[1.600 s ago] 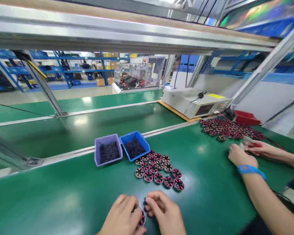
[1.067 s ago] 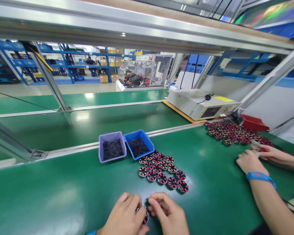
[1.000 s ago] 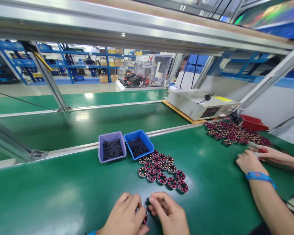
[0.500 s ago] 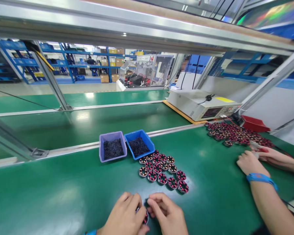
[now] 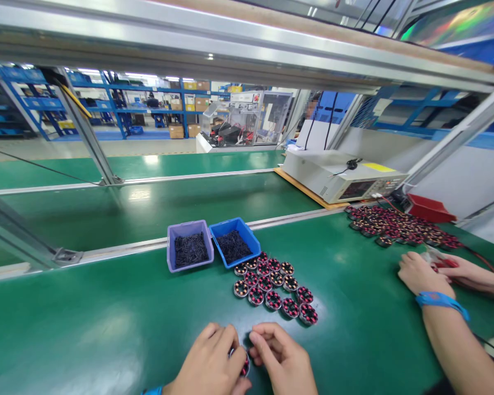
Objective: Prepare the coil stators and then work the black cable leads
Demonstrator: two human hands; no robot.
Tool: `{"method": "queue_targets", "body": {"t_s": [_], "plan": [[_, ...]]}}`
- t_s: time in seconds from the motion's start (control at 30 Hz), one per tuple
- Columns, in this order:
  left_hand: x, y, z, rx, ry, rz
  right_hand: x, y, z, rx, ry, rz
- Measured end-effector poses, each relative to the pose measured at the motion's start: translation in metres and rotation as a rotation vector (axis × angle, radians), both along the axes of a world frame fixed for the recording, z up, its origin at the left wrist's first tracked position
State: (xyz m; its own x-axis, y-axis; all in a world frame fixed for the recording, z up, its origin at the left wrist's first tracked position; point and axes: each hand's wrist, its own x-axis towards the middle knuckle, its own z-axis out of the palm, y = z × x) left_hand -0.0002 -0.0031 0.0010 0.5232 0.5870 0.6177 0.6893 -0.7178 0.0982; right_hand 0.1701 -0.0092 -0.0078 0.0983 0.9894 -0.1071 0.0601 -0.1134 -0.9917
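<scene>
My left hand [image 5: 212, 359] is closed around a small round motor stator [image 5: 244, 364] with red and black windings, near the front of the green bench. The fingers cover much of it. Just to its right, my right hand [image 5: 286, 359] has thumb and forefinger pinched together beside the stator's edge. Whatever sits in that pinch is too small and dark to make out. Beyond my hands several similar stators [image 5: 273, 300] lie in loose rows, some with red coils, others copper-coloured. Behind them stand a purple bin [image 5: 170, 249] and a blue bin [image 5: 253, 244], both holding short black pieces.
At the right, a co-worker's hands [image 5: 424, 274] hold a red-handled tool [image 5: 448, 263]. A heap of stators [image 5: 395, 225] lies beyond them, with a red tray [image 5: 430, 208] and a grey test instrument [image 5: 341, 175] behind. A metal rail [image 5: 288, 219] crosses the bench.
My two hands and the stator stay almost still; my right fingertips have shifted very slightly right. The co-worker's hands and red-handled tool have moved a little.
</scene>
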Motion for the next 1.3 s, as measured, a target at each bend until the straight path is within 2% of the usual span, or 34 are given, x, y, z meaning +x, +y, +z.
{"method": "queue_targets", "body": {"t_s": [0.13,0.43,0.87,1.03,1.2,1.3], "plan": [[0.000,-0.001,-0.002,-0.023,0.013,-0.004,-0.003,-0.002,0.002,0.008,0.000,-0.049],[0.000,-0.001,0.000,-0.021,0.003,0.001,0.006,-0.001,-0.002,-0.013,0.021,0.002],[-0.003,-0.001,-0.002,-0.054,0.031,-0.017,-0.002,-0.001,0.000,-0.019,-0.080,0.040],[-0.004,-0.001,-0.001,-0.056,0.031,-0.031,0.009,0.002,0.008,-0.033,-0.069,0.125],[-0.004,0.001,-0.002,-0.016,-0.014,-0.032,0.019,0.004,0.019,0.061,-0.169,0.300],[-0.005,0.000,-0.004,-0.030,-0.021,-0.037,0.019,0.006,0.018,0.157,-0.282,0.368]]}}
